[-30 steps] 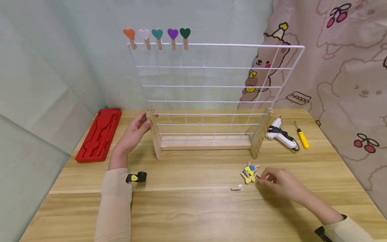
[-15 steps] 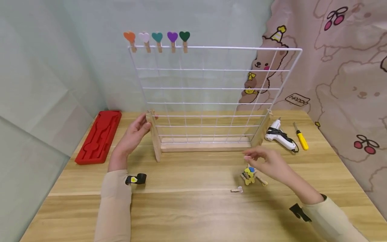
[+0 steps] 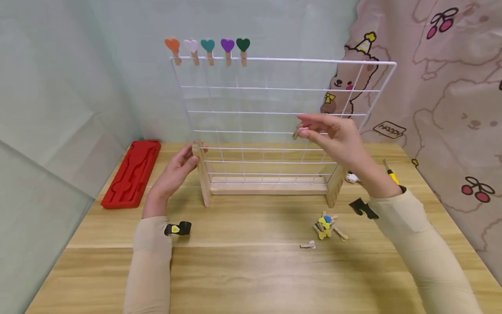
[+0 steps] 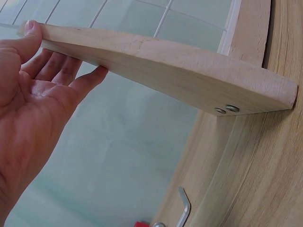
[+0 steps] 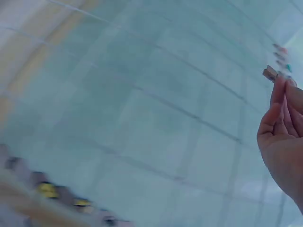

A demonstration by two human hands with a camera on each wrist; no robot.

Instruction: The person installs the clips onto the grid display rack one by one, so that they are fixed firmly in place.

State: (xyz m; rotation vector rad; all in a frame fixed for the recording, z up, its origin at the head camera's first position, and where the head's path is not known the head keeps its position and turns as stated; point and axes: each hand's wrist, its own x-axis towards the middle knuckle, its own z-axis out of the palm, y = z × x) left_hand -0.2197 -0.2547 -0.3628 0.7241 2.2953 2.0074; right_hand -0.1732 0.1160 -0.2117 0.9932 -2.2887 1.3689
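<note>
A white wire grid (image 3: 294, 59) stands upright in a wooden base. Along its top wire, toward the left, sit several heart-topped clothespins (image 3: 228, 52) in orange, pale pink, teal, purple and dark green. My left hand (image 3: 174, 172) holds the base's left wooden side post (image 4: 165, 66), thumb on its front edge and fingers against its outer face. My right hand (image 3: 339, 139), raised in front of the grid's right half, pinches a small wooden clothespin (image 5: 270, 73) between thumb and fingertips. The fingers hide most of that clothespin.
A pile of clothespins (image 3: 322, 226) with yellow and blue hearts lies on the table, a single white-heart clothespin (image 3: 307, 245) nearby. A red tray (image 3: 131, 174) is at left. Behind my right arm are a partly hidden glue gun (image 3: 352, 178) and yellow screwdriver (image 3: 392, 175).
My right hand has picked a clothespin from the pile and lifted it up and leftward to the grid. One clothespin at the pile's right now shows. The left hand keeps its place.
</note>
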